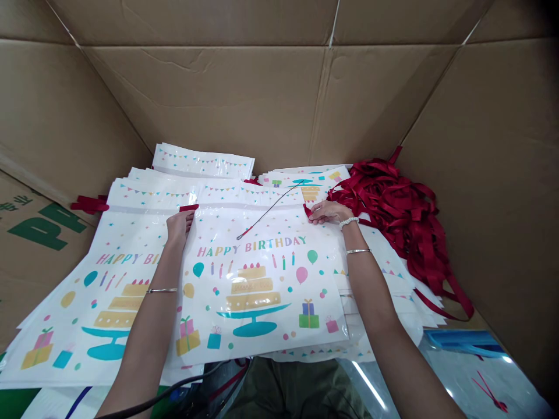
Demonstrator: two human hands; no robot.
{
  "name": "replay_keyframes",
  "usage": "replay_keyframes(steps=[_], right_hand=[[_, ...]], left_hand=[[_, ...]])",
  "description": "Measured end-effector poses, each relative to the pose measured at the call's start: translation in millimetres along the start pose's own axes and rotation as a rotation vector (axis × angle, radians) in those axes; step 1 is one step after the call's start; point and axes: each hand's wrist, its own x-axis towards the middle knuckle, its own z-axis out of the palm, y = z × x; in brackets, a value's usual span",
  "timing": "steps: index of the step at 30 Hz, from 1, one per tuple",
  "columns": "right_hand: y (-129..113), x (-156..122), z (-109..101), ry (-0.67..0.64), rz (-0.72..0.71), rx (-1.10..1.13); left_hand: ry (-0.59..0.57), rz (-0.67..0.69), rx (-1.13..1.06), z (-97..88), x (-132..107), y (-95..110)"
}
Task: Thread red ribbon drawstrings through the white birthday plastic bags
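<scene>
Atop a stack of shiny white plastic birthday bags, narrow fingers of the left hand on a flat red ribbon end; narrow fingers of the right hand at another red ribbon end, hold hard to tell. Across the top bag, one thin black wire. Off to the right, a big heap of red ribbons, many still loose.

Over the plastic gift bags there's free room for the hands; red ribbon pile crowds the right hand, cardboard box wall blocks beyond.
</scene>
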Motion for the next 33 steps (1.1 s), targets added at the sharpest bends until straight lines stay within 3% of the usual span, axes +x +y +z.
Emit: replay_keyframes(steps=[3, 11, 16, 19, 22, 24, 29, 33], right_hand=[[-1.6, -4.2, -1.0, -0.111, 0.028, -0.051], [-3.8, -10.3, 2.6, -0.061, 0.046, -0.05], [-6.6, -12.5, -2.5, -0.128, 0.081, -0.121], [-8.5, -11.2, -3.4, 0.021, 0.136, -0.216], [-8.9, -3.1, 2.6, 0.284, 0.035, -0.19], [-7.8, 5.9, 8.7, 0.386, -0.043, -0.136], [-2.7, 28.4, 21.7, 0.318, -0.083, -0.133], [-0.5, 36.6, 29.1, 0.32, -0.102, -0.062]], left_hand=[[-0.012, 0.001, -0.005, 0.0, -0.8, 0.7], [-0.024, -0.017, -0.022, -0.3, -3.3, 3.6], [-0.024, -0.027, -0.038, 0.0, -4.5, 4.1], [-0.024, -0.021, -0.045, 0.6, -5.9, 4.2], [-0.031, -0.021, -0.057, 1.1, -5.9, 3.4], [-0.03, -0.03, -0.068, 1.4, -4.4, 2.2], [-0.021, -0.103, 0.014, 3.0, 0.0, -2.6], [-0.059, -0.02, 0.033, 7.9, -1.1, -7.0]])
